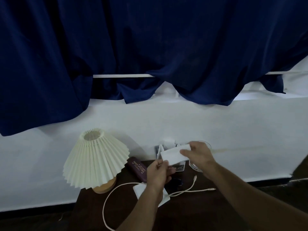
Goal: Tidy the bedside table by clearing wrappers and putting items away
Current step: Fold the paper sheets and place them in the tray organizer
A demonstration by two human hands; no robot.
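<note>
The sheet (173, 155) slants lower-left to upper-right between both hands: left grip (158, 174) pinches its near end, right grip (198, 155) pinches the far end.

Both hands are raised side by side. The left hand (158, 174) shows its back to the camera and pinches the lower left corner of a white sheet (173, 155) between thumb and fingers. The right hand (198, 155) is a little higher and further away, with its fingers curled on the other end of the sheet; its thumb seems to press from below, but this is blurred. The left forearm (143, 205) rises from the bottom edge. The right forearm (241, 189) enters from the lower right corner. Both are bare.
</note>
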